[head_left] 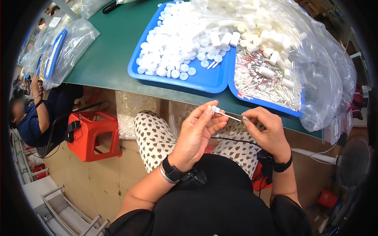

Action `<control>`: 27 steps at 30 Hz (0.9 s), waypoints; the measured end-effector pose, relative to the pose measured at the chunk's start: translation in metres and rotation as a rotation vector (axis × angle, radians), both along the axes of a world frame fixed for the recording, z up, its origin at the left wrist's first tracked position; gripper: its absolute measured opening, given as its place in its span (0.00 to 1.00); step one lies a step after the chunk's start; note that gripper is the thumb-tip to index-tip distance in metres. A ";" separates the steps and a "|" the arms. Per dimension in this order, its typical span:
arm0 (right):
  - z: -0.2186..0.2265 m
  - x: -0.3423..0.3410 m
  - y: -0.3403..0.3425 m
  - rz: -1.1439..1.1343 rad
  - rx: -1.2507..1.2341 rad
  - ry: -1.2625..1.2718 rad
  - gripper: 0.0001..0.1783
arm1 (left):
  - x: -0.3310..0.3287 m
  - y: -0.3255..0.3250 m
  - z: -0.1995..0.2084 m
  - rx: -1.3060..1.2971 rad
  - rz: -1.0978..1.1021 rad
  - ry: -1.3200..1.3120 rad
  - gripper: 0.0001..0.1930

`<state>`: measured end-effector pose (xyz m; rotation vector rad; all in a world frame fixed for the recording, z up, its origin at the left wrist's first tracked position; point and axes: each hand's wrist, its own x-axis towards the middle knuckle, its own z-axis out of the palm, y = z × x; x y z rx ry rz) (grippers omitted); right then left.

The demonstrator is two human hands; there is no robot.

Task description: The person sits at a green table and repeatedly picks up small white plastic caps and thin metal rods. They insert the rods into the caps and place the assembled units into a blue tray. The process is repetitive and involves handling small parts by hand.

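In front of the table edge, my left hand (198, 131) pinches a small white plastic piece with a thin white stem (227, 115) that points right and slightly down. My right hand (267, 128) is closed in a pinch at the stem's free end. Whether its fingertips grip the stem or some tiny part is too small to tell. Beyond the hands, a blue tray (177, 84) holds many white discs (165, 51) and a few white cylinders. Beside it, a second blue tray (271, 109) carries slim white parts with red bits (267, 84) and cream cylinders (271, 37).
Clear plastic bags (327, 74) drape over the right tray and the green table (106, 51). A red stool (92, 135) stands at the left, near a seated person (39, 114). A fan (352, 163) is at the right. A black cable runs across my lap.
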<state>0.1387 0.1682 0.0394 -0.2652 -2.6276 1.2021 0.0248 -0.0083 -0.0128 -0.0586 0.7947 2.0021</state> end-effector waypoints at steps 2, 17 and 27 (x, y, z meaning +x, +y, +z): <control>-0.007 0.001 -0.002 -0.001 0.035 0.054 0.07 | 0.000 0.001 0.002 0.004 0.012 0.005 0.18; -0.013 -0.005 -0.011 -0.027 0.121 0.162 0.08 | 0.002 0.002 -0.008 -0.014 0.063 0.050 0.17; -0.020 -0.011 -0.012 0.073 0.296 0.269 0.08 | 0.011 0.002 -0.004 -0.150 -0.041 0.329 0.20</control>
